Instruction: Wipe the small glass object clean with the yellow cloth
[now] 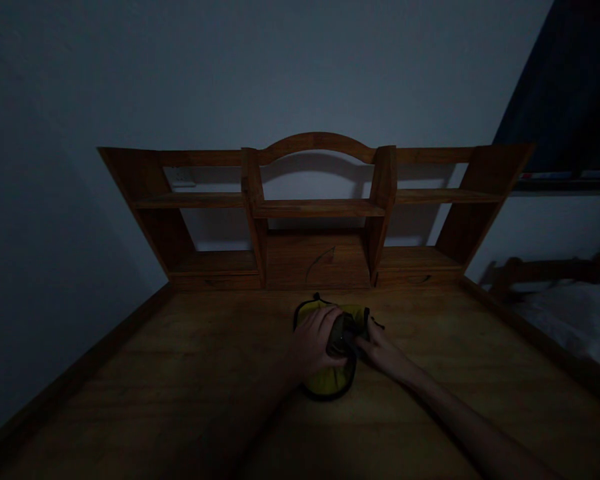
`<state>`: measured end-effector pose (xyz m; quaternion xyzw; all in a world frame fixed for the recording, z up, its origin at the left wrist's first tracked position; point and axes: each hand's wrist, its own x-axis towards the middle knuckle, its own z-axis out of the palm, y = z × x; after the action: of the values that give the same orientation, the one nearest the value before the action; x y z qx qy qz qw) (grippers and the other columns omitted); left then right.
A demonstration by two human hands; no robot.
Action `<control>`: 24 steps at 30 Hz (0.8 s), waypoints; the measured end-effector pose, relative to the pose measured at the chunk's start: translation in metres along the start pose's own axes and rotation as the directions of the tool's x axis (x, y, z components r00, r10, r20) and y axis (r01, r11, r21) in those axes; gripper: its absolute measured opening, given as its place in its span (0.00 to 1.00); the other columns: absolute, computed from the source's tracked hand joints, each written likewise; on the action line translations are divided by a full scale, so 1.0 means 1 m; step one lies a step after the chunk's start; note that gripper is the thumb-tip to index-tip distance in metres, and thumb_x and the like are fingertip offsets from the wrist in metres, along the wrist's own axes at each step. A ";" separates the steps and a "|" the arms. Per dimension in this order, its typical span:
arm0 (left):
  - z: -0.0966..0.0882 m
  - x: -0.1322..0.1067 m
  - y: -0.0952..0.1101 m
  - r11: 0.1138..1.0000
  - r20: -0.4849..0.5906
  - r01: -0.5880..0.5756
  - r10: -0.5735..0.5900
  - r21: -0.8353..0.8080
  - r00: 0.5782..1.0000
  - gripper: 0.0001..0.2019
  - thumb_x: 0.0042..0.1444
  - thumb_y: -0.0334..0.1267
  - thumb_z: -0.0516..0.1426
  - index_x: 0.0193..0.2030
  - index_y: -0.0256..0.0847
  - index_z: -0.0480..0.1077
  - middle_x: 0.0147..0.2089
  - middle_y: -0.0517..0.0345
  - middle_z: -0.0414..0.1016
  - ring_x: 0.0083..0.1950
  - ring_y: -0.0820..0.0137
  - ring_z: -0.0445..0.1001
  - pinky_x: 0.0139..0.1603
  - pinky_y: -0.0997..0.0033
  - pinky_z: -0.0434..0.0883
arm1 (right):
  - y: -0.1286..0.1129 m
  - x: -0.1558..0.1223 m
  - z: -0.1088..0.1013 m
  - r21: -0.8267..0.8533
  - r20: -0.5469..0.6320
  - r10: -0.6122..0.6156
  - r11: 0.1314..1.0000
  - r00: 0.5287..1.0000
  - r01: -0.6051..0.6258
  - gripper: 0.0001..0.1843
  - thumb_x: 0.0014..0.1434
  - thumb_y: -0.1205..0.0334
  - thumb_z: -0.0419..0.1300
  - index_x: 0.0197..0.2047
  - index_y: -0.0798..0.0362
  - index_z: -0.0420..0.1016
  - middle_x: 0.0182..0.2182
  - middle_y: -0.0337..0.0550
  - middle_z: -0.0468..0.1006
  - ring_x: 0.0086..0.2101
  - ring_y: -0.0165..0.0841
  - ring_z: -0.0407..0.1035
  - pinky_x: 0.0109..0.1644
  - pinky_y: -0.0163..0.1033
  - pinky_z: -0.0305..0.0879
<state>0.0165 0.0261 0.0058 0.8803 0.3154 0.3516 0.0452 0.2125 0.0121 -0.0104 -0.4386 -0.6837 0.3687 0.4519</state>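
A small yellow pouch with dark edging (330, 381) lies on the wooden desk (180, 373), near its middle. My left hand (314, 343) rests on top of the pouch, fingers curled round a dark roundish thing (339, 335) that is too dim to name. From the right, my right hand (380, 351) comes in with its fingers pinched on the same dark thing at the pouch's right side. Both forearms reach in from the bottom edge of the view.
A wooden hutch with several open shelves (317, 209) stands along the back of the desk against a pale wall. A raised wooden rim runs along the desk's left and right sides. At the right, a bed with a wooden frame (570, 300) is dimly visible.
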 end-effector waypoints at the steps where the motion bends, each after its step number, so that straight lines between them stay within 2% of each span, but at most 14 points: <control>1: 0.000 0.000 0.000 1.000 0.007 -0.008 0.008 0.013 1.000 0.44 0.37 0.43 0.67 0.61 0.41 0.52 0.58 0.47 0.63 0.60 0.56 0.62 0.60 0.54 0.61 | -0.001 0.000 0.000 0.000 0.001 0.002 1.000 1.000 -0.002 0.24 0.54 0.63 0.58 0.55 0.51 0.62 0.51 0.43 0.71 0.51 0.40 0.63 0.58 0.45 0.56; 8: 0.001 0.000 -0.003 0.999 0.014 -0.029 0.028 0.017 0.999 0.43 0.40 0.47 0.65 0.62 0.42 0.51 0.59 0.46 0.62 0.60 0.54 0.62 0.59 0.51 0.62 | 0.004 0.002 0.002 0.048 -0.015 -0.021 0.999 1.000 0.022 0.27 0.54 0.56 0.60 0.56 0.51 0.59 0.51 0.46 0.70 0.51 0.40 0.64 0.58 0.48 0.57; 12: 0.002 0.000 -0.004 1.000 0.012 -0.016 0.016 0.022 1.000 0.45 0.37 0.47 0.67 0.61 0.41 0.52 0.58 0.47 0.63 0.59 0.56 0.62 0.59 0.52 0.62 | 0.011 0.003 0.004 0.085 -0.021 0.002 0.996 1.000 -0.001 0.30 0.54 0.53 0.60 0.57 0.50 0.58 0.53 0.46 0.69 0.52 0.40 0.63 0.59 0.48 0.56; 17: 0.002 0.000 -0.006 1.000 0.021 -0.005 0.005 0.009 1.000 0.44 0.38 0.51 0.66 0.61 0.41 0.53 0.56 0.45 0.64 0.58 0.53 0.63 0.58 0.50 0.62 | 0.006 0.003 0.004 0.113 -0.026 -0.004 0.994 1.000 0.007 0.34 0.51 0.52 0.62 0.59 0.50 0.56 0.55 0.45 0.67 0.54 0.41 0.61 0.60 0.48 0.54; 24: 0.004 -0.001 -0.006 1.000 0.015 -0.004 0.004 -0.011 1.000 0.44 0.38 0.48 0.66 0.61 0.43 0.52 0.57 0.46 0.64 0.58 0.53 0.63 0.58 0.50 0.62 | -0.003 0.002 0.002 0.080 0.002 -0.001 0.997 1.000 0.001 0.24 0.53 0.54 0.60 0.52 0.52 0.66 0.47 0.44 0.74 0.46 0.41 0.67 0.53 0.45 0.63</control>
<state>0.0154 0.0306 0.0010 0.8832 0.3112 0.3470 0.0518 0.2092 0.0124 -0.0078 -0.4194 -0.6692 0.3961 0.4685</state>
